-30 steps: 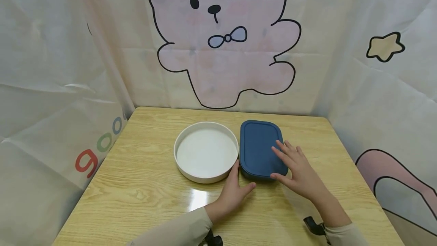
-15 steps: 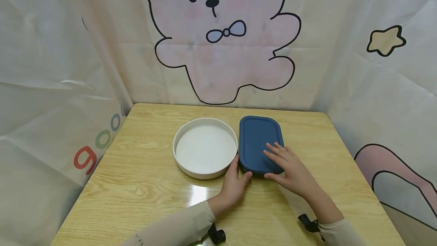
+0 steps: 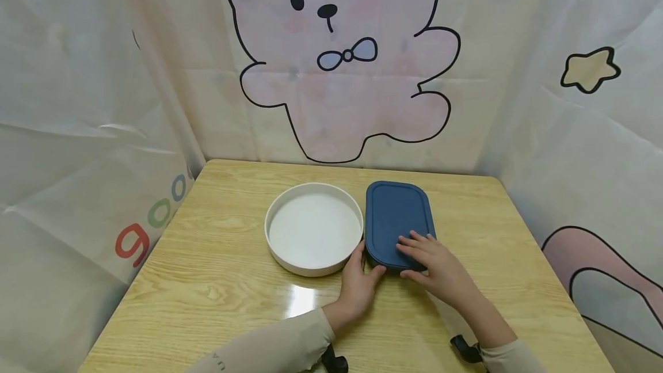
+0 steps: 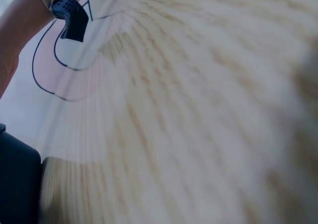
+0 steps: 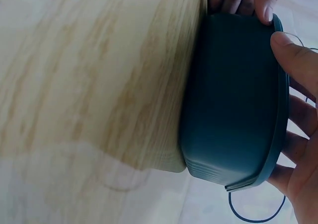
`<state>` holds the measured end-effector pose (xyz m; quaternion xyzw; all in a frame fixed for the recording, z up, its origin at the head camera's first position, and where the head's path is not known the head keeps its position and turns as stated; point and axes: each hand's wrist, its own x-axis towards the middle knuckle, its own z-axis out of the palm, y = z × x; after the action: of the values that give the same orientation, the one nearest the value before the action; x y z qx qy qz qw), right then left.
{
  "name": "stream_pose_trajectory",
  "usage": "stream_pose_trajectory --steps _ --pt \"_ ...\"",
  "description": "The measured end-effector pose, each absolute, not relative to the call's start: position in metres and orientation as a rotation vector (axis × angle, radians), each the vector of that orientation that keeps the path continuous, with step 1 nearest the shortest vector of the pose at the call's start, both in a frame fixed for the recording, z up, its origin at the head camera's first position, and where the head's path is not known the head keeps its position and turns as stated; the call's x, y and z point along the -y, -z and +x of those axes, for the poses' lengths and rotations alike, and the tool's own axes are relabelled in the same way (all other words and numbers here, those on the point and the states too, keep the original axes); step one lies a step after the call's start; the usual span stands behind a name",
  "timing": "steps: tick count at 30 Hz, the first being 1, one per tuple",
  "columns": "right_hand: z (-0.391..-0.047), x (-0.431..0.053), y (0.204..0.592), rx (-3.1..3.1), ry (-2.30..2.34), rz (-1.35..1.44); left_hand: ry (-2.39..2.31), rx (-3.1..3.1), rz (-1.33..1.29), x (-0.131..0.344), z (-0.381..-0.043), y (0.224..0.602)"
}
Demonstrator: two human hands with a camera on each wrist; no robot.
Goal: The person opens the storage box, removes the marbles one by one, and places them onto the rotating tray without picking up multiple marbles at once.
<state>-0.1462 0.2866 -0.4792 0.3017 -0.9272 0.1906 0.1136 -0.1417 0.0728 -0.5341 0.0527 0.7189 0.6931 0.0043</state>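
Observation:
A dark blue lunch box with a flat lid stands on the table, just right of a round white dish. My left hand grips its near left corner, fingers along the side between box and dish, thumb at the lid's rim. Over the lid's near right part lies my right hand, fingers spread on the top. In the right wrist view its thumb touches the lid's front rim, close to the left thumb. The left wrist view shows only an edge of the box.
Both items sit on a light wood table. Fabric walls surround it at the back and sides, with a printed pink bear behind. Black wrist mounts hang below the sleeves.
My right hand has come nearer and slightly left, its thumb now at the lid's front edge. The left thumb has closed in from the table onto the box's corner.

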Motion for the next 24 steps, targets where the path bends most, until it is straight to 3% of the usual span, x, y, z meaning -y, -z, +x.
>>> stream_pose_trajectory --steps 24 --pt "-0.1415 -0.278 0.4856 2.52 -0.332 0.929 -2.227 -2.203 0.158 -0.0787 -0.1424 0.53"
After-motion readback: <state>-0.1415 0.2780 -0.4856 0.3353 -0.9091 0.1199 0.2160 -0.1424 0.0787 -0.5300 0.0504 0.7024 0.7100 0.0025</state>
